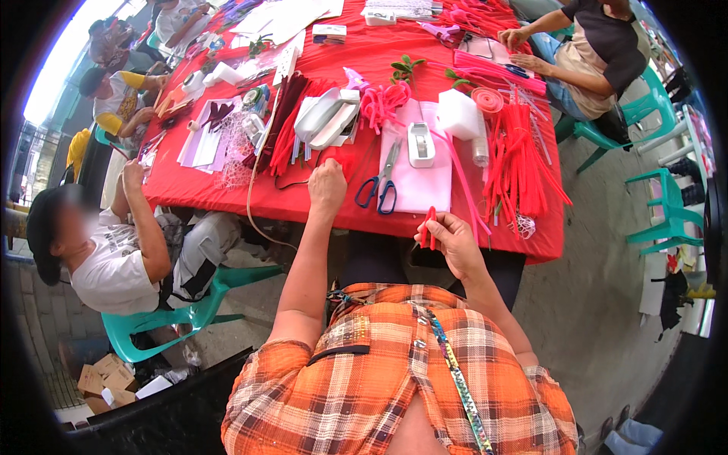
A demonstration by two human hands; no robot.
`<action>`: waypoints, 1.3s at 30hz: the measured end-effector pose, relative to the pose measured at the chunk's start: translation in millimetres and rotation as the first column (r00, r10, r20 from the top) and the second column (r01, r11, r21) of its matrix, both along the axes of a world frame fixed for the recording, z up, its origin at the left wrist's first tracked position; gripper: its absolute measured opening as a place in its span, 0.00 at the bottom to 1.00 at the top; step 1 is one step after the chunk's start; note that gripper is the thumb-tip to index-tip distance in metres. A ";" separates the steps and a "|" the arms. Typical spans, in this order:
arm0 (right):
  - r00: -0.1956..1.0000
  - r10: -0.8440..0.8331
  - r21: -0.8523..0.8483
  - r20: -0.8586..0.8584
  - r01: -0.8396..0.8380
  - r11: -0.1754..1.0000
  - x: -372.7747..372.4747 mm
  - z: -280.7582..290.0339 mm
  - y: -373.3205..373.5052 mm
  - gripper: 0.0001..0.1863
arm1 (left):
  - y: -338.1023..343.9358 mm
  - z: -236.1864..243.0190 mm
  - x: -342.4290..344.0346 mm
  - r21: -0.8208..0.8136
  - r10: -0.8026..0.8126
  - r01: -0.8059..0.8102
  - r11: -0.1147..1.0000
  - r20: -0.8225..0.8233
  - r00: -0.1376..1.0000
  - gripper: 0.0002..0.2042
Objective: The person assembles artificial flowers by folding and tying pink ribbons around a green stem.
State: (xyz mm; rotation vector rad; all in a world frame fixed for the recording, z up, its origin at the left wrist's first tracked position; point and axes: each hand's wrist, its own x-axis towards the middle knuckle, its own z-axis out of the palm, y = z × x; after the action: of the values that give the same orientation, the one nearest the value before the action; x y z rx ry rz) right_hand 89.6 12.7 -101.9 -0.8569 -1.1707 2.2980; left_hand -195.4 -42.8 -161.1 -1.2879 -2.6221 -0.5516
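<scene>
My left hand [327, 180] is closed at the table's near edge, by red material and a thin dark strand; what it grips, if anything, is unclear. My right hand [453, 243] pinches a small red piece [431, 224] just below the table edge. Between them, blue-handled scissors [375, 191] lie on pink sheets [425, 199] beside a white dispenser [420, 149]. Above my left hand sit white boxy items [326, 117] and pink curled pieces [385, 98]. Bundles of red strips [522, 178] lie to the right, near a white block [459, 114].
The red-clothed table [205, 182] holds papers and craft supplies. A seated person [114, 258] works at left, others [114, 106] farther along that side, another person [599, 76] at upper right. Teal chairs [660, 220] stand at right; cardboard boxes [106, 379] lie at lower left.
</scene>
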 end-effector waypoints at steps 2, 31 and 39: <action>1.000 -0.008 -0.016 0.020 0.009 1.000 1.1 -2.0 -3.0 0.08 | 4.7 5.3 5.0 -0.073 -0.067 0.065 0.995 -0.028 0.997 0.10; 0.999 -0.018 0.174 -0.045 0.026 0.984 -0.2 4.3 3.7 0.06 | 0.0 51.9 25.2 0.436 -0.210 0.188 0.880 0.003 0.978 0.05; 0.975 -0.219 0.704 0.025 0.138 0.696 -24.2 25.9 13.9 0.06 | -14.2 116.4 86.0 0.616 -0.410 0.300 0.728 0.040 0.911 0.07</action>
State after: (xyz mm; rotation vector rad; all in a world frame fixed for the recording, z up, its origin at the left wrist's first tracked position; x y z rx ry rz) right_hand 65.3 26.6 -75.9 -0.7429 -1.7481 1.4492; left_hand -109.4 -57.0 -44.6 -1.5516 -2.0074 -1.4806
